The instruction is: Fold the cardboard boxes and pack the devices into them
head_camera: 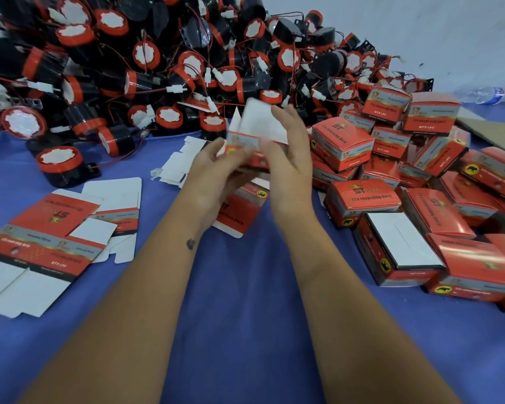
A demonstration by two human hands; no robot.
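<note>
Flat box blanks (44, 243) lie at lower left, devices (146, 62) heaped across the top. At centre, the left hand (216, 167) and right hand (286, 153) grip a half-folded box (254, 132), fingers curled round it. Finished boxes (420, 182) crowd the right.

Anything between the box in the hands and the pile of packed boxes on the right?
Nothing visible. Both hands, left hand and right hand, hold the half-folded box above the blue cloth; the packed boxes lie just to its right, with only open air between.
</note>
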